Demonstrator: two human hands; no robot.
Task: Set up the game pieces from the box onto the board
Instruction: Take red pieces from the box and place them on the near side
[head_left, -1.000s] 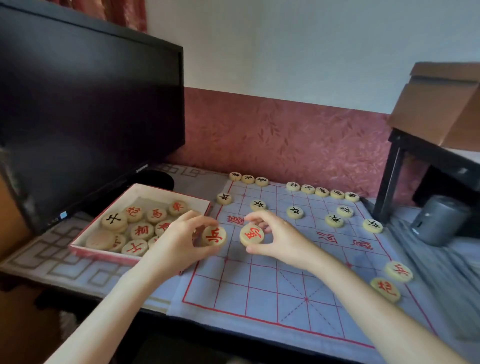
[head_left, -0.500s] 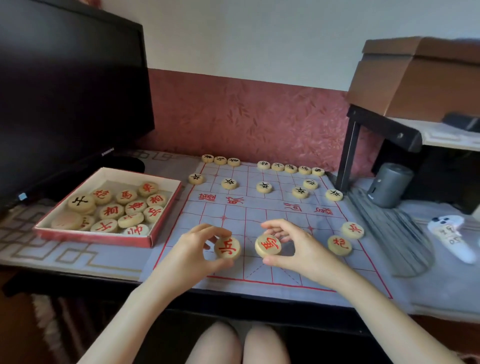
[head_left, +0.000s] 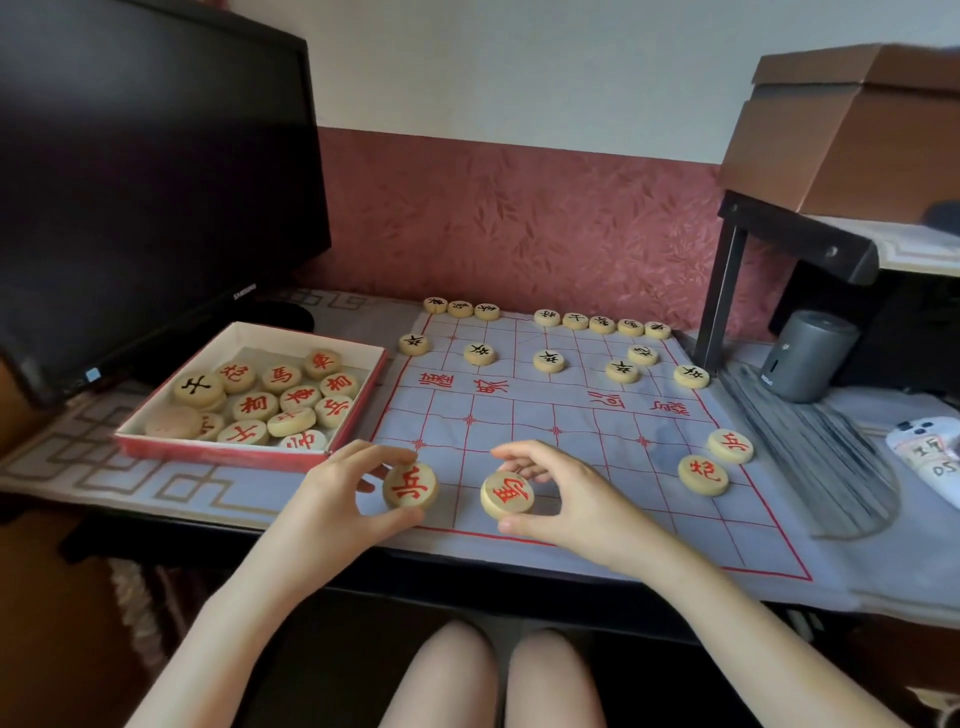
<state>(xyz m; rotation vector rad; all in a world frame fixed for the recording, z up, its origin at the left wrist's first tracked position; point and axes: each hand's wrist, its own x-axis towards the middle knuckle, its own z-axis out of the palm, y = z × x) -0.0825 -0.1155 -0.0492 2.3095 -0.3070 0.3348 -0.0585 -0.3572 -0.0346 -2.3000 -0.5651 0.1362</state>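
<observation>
A red-lettered disc (head_left: 410, 486) is pinched between the thumb and fingers of the left hand (head_left: 332, 501), and a second red disc (head_left: 507, 494) is gripped likewise by the right hand (head_left: 566, 499). Both are held over the board (head_left: 597, 467) near its 7 o'clock corner (contact cannot be told). More discs lie in the box (head_left: 218, 454), at the board's 9 o'clock on the bench (head_left: 78, 467). Black-lettered pieces (head_left: 548, 360) are ranged toward 12 o'clock, and two red pieces (head_left: 703, 474) lie at 4 o'clock.
</observation>
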